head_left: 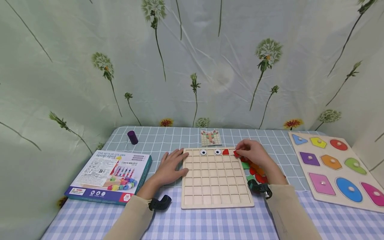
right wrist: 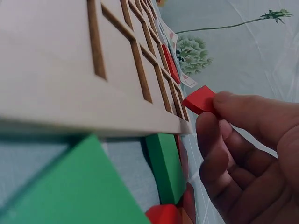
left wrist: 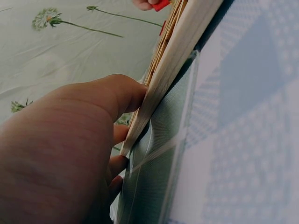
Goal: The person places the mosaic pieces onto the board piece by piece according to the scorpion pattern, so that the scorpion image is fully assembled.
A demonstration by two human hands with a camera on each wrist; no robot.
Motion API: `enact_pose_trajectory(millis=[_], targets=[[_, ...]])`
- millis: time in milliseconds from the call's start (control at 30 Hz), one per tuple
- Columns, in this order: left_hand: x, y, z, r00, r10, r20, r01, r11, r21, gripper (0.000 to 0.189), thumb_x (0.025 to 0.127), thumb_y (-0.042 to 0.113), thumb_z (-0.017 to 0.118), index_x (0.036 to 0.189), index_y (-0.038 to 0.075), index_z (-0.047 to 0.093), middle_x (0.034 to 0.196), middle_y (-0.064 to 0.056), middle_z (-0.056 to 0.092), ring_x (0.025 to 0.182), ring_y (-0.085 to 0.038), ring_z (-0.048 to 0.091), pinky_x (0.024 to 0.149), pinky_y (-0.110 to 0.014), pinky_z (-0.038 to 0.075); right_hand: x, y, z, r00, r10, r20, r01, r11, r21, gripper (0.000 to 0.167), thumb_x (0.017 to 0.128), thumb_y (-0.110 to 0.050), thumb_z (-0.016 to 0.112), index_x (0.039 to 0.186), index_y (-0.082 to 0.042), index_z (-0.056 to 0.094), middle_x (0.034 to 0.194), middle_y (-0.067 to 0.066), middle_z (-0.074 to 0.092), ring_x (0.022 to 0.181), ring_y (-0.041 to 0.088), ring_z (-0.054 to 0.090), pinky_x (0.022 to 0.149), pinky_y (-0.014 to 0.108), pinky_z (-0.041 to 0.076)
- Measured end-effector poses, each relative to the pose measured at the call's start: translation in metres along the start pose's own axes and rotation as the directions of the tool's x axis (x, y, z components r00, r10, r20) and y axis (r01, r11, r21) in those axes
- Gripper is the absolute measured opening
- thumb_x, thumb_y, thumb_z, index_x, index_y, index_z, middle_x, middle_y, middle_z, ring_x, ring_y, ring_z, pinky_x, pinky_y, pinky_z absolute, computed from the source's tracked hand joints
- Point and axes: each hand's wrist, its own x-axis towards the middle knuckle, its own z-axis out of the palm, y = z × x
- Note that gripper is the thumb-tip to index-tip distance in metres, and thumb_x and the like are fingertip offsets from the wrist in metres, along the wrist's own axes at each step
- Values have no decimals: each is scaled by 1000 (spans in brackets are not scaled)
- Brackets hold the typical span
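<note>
A wooden grid board (head_left: pixel 214 180) lies in front of me, divided into small square cells. In its top row are two eye pieces (head_left: pixel 203 152) and a red quarter-round piece (head_left: pixel 225 152). My right hand (head_left: pixel 255 153) pinches a small red block (right wrist: pixel 201 99) between thumb and finger at the board's upper right corner. The left hand (head_left: pixel 171 168) rests along the board's left edge with fingers spread; in the left wrist view its thumb (left wrist: pixel 128 91) touches the board's side. Behind the board is a small pattern card (head_left: pixel 211 138) with a coloured animal-like figure.
Green blocks (right wrist: pixel 166 168), red and orange pieces (head_left: pixel 260 178) lie right of the board, partly under the right forearm. A boxed bead set (head_left: pixel 111 176) and a purple cylinder (head_left: pixel 132 137) are at left. A shape puzzle board (head_left: pixel 339 170) with knobbed pieces lies far right.
</note>
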Motion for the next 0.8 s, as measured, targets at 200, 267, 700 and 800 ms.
enact_pose_trajectory(millis=[200,267,700,800], targets=[[-1,2,-1,1000,-3,1,3,1000,-2,62,92,34,63,149,16,48,163,-11,34,154,-33,24,123,-63,8,-1,-1,0,997,-26,74,25,999,22,13,96,-7,63,107,-2,66,90,13,65,66,20,56,62,27,53],[-1,2,-2,1000,-3,-1,3,1000,-4,62,92,34,64,149,16,48,162,-11,35,153,-33,25,123,-63,9,-1,-1,0,996,-33,88,32,999,15,14,95,-6,63,107,-1,66,89,12,65,66,19,56,61,27,52],[-1,3,-3,1000,-7,5,7,1000,1,62,92,35,63,149,16,48,162,-11,35,153,-33,25,123,-62,9,0,-4,1,989,-69,132,88,986,-143,13,92,-11,67,104,-7,72,95,9,69,82,19,59,69,27,51],[-1,3,-3,1000,-10,6,10,1000,2,62,92,35,63,149,17,48,163,-10,34,154,-32,25,123,-62,9,0,-4,1,988,-75,138,97,983,-157,12,92,-12,68,103,-8,72,95,9,68,81,19,60,69,27,51]])
